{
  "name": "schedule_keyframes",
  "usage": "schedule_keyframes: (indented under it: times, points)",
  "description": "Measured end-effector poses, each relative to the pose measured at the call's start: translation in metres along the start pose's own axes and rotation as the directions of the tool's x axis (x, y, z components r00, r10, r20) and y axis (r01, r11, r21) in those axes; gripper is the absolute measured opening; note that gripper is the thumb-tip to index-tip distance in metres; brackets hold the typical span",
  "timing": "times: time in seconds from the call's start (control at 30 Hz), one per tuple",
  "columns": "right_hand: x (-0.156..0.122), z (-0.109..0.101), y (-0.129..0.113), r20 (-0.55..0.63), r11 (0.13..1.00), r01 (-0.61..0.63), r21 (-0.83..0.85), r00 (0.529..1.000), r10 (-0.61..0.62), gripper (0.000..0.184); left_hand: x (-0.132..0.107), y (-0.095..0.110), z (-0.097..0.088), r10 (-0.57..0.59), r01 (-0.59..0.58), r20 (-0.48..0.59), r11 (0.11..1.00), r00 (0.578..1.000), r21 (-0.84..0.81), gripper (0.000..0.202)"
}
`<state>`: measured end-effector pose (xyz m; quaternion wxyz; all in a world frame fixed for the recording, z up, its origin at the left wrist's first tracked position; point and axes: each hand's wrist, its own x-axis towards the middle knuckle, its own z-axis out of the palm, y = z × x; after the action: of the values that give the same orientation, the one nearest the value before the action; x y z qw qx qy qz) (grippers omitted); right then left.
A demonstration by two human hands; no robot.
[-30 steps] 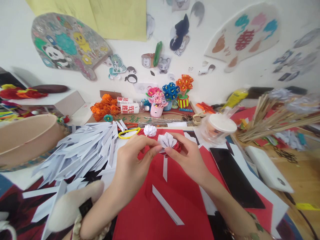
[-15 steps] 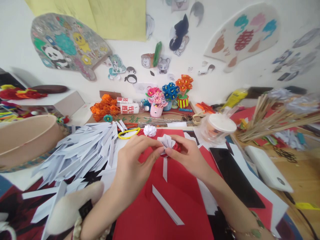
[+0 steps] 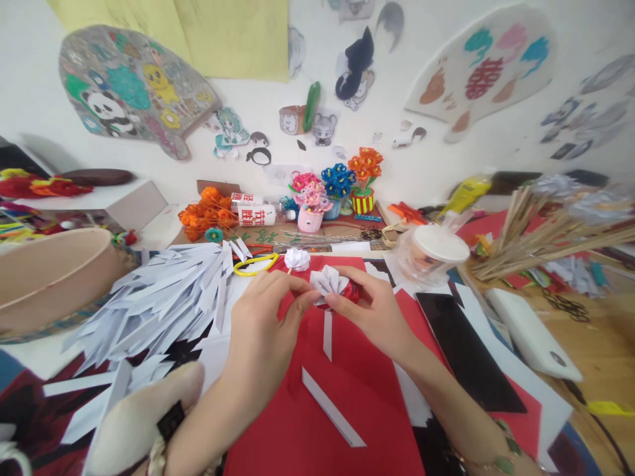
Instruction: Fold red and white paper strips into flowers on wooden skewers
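White wall [image 3: 421, 172] behind; flat red paper sheet [image 3: 278, 430] below. White pleated paper rosette [image 3: 328, 281], red material [image 3: 352, 291] behind it, sits between both hands over the sheet. Left hand [image 3: 265, 317]: thumb and forefinger pinched on its near-left edge. Right hand [image 3: 374, 307]: partly curled, gripping its right side. Looks like fold-shaping; next move probably calls for steady right-hand support, light left pinch.

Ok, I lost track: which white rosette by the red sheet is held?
The nearer rosette, red at one side, between left hand and right hand; the farther rosette sits at the back of the red sheet.
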<state>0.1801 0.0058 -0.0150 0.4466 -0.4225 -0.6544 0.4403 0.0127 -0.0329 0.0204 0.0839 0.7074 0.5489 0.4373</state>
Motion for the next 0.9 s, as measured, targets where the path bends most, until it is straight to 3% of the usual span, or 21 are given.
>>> schedule_keyframes:
  times: [0.17,0.33,0.47,0.67,0.8,0.9]
  points:
    - [-0.001,0.001,0.0,0.002,1.0,0.013,0.007,1.0,-0.013,0.04,-0.001,0.003,0.002,-0.114,0.115,0.016,0.99,0.993,-0.078,0.016]
    - [0.001,0.002,-0.003,0.124,0.989,-0.031,0.143,0.992,0.013,0.032,0.001,0.003,0.0,-0.274,0.289,0.104,0.941,0.956,-0.178,0.019]
    - [0.001,0.005,-0.005,0.144,0.973,-0.062,0.224,0.989,0.03,0.025,0.001,0.001,0.0,-0.31,0.326,0.108,0.926,0.944,-0.188,0.023]
    - [-0.001,0.008,-0.003,0.005,0.972,-0.089,0.216,0.996,0.09,0.037,-0.002,0.001,0.004,-0.283,0.304,0.122,0.927,0.951,-0.217,0.02]
    - [-0.005,0.009,-0.003,-0.089,0.995,-0.031,0.091,0.995,0.039,0.041,-0.004,0.001,0.006,-0.302,0.307,0.055,0.936,0.952,-0.17,0.017]
    - [-0.006,0.011,-0.003,-0.103,0.995,0.008,0.098,0.995,0.002,0.038,-0.004,0.001,0.007,-0.313,0.317,0.044,0.937,0.949,-0.149,0.017]
